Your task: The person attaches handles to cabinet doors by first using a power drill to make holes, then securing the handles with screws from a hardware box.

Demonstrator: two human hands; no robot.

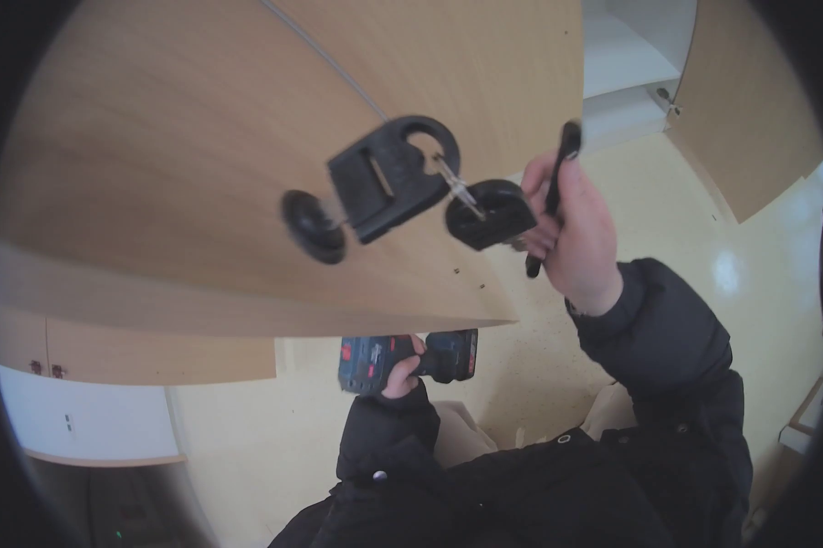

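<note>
My left hand point(400, 377) is closed round a dark blue cordless drill point(364, 363), below the edge of a wood-grain panel point(201, 201). The drill's black battery point(451, 354) points right. My raised right hand point(579, 219) grips a slim, curved black handle point(554, 183), its two ends sticking out past the fingers. Very near the camera, a black-headed key point(395, 175) sits in a round black lock point(314, 226) on the panel. A second black-headed key point(490, 215) hangs from it by a metal ring, overlapping my right fingertips in this view.
Two small dark holes mark the panel near its lower right corner. An open cabinet door point(749, 100) stands at the upper right beside white shelving point(626, 55). More cabinets point(156, 356) line the lower left. Below lies pale, speckled floor point(274, 438).
</note>
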